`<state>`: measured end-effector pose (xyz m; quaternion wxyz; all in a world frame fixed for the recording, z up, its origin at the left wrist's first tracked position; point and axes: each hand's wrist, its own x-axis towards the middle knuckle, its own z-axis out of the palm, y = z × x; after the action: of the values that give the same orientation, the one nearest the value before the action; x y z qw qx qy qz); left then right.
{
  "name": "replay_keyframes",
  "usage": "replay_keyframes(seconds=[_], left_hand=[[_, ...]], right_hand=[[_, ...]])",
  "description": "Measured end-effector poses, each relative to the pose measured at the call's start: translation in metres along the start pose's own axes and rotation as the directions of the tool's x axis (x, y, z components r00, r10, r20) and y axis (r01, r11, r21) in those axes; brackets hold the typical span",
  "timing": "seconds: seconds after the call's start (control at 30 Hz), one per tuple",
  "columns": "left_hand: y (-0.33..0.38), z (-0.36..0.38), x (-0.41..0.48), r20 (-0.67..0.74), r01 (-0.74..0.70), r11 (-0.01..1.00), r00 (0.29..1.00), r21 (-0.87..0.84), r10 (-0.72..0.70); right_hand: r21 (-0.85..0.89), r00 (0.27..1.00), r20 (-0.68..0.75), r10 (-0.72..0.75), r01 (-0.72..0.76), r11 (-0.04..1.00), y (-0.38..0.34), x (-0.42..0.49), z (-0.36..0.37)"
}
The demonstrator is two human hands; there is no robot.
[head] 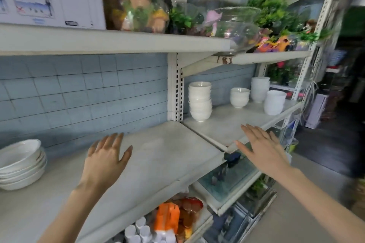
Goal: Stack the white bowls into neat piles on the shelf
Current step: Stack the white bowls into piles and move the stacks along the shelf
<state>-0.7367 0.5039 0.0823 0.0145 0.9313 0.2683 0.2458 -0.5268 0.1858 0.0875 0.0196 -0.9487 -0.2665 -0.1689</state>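
Several white bowls stand in piles on the right shelf board (233, 124): a tall pile (199, 101) by the upright post, a short pile (239, 97), a pile (259, 89) at the back and another (274, 102) near the front edge. A pile of wide shallow white bowls (20, 163) sits at the far left of the left shelf board (158, 156). My left hand (107, 154) hovers over the left board with fingers spread, holding nothing. My right hand (260, 146) reaches over the front edge of the right board, fingers straight and empty.
The shelf above carries a glass bowl (235, 27), a wrapped figurine (138, 4), plastic plants and toys. Below are white bottles (142, 231), an orange packet (167, 217) and glass tanks. A perforated white post (174, 87) divides the two boards.
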Motion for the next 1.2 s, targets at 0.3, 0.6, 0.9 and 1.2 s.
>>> replay_keyframes(seconds=[0.3,0.6,0.9,1.2], left_hand=[[0.116,0.027,0.009,0.065,-0.040,0.997,0.997,-0.073,0.044],[0.202,0.066,0.069,0.111,-0.115,0.991,0.986,-0.063,0.121],[0.290,0.152,0.161,0.082,-0.163,0.981,0.982,-0.105,0.172],[0.387,0.214,0.231,0.177,-0.181,0.977,0.964,-0.116,0.200]], right_hand=[[-0.014,0.998,0.003,0.057,-0.057,0.998,0.113,-0.008,-0.004],[-0.045,0.985,-0.010,0.174,-0.174,0.984,0.201,0.017,0.017],[-0.042,0.974,0.069,0.214,-0.211,0.977,0.294,0.108,0.050],[-0.005,0.979,0.039,0.199,-0.199,0.980,0.373,0.182,0.090]])
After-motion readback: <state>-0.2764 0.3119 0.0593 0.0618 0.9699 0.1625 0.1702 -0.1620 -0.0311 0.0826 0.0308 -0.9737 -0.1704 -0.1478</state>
